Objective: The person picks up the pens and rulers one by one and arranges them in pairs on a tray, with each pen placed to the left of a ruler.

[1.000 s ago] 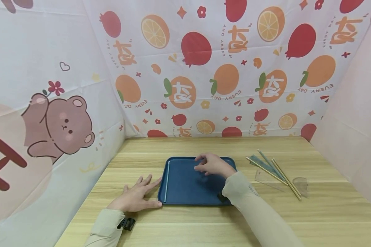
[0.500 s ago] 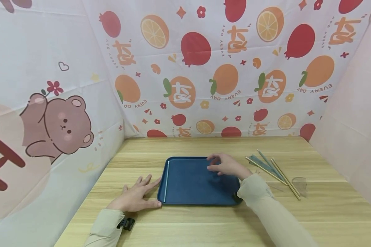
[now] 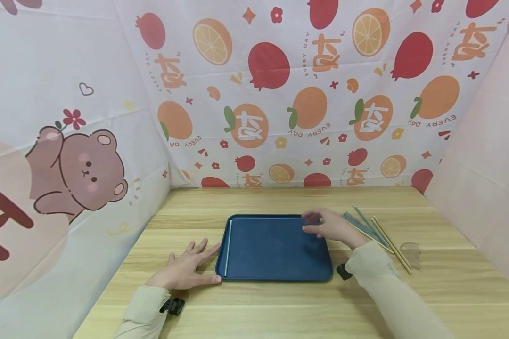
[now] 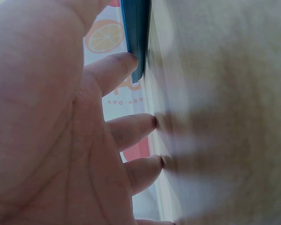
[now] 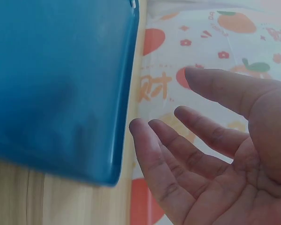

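A dark blue tray (image 3: 275,249) lies on the wooden table. Along its left side rests a slim green pencil (image 3: 228,249). My left hand (image 3: 186,269) is spread flat at the tray's left edge, thumb and index finger touching the rim; the left wrist view shows a fingertip against the tray's side (image 4: 138,42). My right hand (image 3: 331,226) hovers over the tray's back right corner, fingers loosely bent with nothing between them. In the right wrist view the fingers (image 5: 168,178) are apart from one another, beside the tray's corner.
Right of the tray lie several loose items: gold pencils (image 3: 392,245), another green pencil (image 3: 371,226), a flat greenish strip (image 3: 356,222) and a clear protractor (image 3: 411,254). My right forearm covers part of the table near them. A fruit-print cloth (image 3: 288,94) hangs behind the table.
My right hand has moved right across the tray, from over its middle to its back right corner, uncovering the tray's right edge. The left hand and the pencil in the tray stay put.
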`<state>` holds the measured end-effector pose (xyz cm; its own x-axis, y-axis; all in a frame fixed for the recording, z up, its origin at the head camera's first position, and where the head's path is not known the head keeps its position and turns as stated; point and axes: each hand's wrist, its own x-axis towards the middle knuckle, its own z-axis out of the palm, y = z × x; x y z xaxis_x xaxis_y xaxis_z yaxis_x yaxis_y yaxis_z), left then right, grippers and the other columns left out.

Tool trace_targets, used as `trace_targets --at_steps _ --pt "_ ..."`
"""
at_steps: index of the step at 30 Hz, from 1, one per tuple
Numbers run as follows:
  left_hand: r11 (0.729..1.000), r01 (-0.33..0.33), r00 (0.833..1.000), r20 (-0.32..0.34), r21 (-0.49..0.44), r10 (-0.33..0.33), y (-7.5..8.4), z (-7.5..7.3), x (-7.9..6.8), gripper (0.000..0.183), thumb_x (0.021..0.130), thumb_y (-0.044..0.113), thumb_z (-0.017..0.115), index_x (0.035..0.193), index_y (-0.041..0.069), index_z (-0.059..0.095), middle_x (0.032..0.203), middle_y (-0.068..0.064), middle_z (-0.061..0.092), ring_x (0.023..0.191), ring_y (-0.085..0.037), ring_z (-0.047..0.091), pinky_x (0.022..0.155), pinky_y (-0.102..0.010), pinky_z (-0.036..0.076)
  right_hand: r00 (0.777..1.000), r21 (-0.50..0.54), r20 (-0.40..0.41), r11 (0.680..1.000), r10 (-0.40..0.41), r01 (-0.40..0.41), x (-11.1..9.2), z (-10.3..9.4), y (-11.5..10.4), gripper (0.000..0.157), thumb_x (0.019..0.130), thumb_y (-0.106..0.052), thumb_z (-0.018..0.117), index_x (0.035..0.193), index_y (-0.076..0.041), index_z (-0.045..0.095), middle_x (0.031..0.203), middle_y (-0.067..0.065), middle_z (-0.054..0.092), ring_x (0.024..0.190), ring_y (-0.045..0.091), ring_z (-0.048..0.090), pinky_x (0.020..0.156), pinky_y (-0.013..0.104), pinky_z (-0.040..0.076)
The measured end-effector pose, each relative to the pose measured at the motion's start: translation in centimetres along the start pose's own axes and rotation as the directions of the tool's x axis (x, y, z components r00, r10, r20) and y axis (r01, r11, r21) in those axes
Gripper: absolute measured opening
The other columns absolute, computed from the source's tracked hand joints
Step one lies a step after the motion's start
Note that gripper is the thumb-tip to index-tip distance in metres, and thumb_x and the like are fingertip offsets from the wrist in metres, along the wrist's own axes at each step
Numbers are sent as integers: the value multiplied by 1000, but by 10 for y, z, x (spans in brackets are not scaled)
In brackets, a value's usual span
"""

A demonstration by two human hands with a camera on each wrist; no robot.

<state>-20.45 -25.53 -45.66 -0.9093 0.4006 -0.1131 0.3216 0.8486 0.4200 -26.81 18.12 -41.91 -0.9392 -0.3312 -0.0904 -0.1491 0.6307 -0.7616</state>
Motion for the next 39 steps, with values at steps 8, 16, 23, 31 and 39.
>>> trace_targets --at_steps 8,16,23,31,39 --pt "1000 -2 1000 2 -3 2 1 -1 0 98 88 66 79 168 29 39 175 -29 25 158 -66 16 103 -100 7 1000 15 -24 1000 9 -9 -12 -16 15 53 105 -27 73 150 -2 59 142 23 66 119 29 72 95 46 65" --pt "1000 -4 1000 7 2 4 1 -1 0 98 88 67 79 169 30 37 175 -28 25 158 -65 17 103 -100 7 999 42 -39 999 17 -15 -20 -35 40 57 106 -26 70 153 2 54 145 30 62 120 34 73 96 48 64" --pt "1000 -5 1000 0 -3 5 1 0 0 98 87 66 80 168 30 38 175 -28 25 158 -66 16 103 -100 7 997 35 -60 998 55 -53 -28 -50 60 60 106 -26 70 154 5 51 145 31 61 116 35 75 91 45 65" --pt "1000 -2 1000 0 -3 2 2 -1 -2 98 87 67 80 168 30 39 175 -28 25 158 -65 17 104 -99 7 997 16 -70 999 29 -28 -39 -62 72 55 105 -16 70 150 9 52 143 35 59 109 32 75 91 45 65" --pt "1000 2 1000 3 3 -2 2 -1 -1 98 88 67 79 169 30 38 176 -28 25 158 -66 17 103 -99 7 995 -29 -73 997 69 -71 -43 -67 85 59 101 -17 74 149 11 53 142 34 62 102 25 73 85 38 62"
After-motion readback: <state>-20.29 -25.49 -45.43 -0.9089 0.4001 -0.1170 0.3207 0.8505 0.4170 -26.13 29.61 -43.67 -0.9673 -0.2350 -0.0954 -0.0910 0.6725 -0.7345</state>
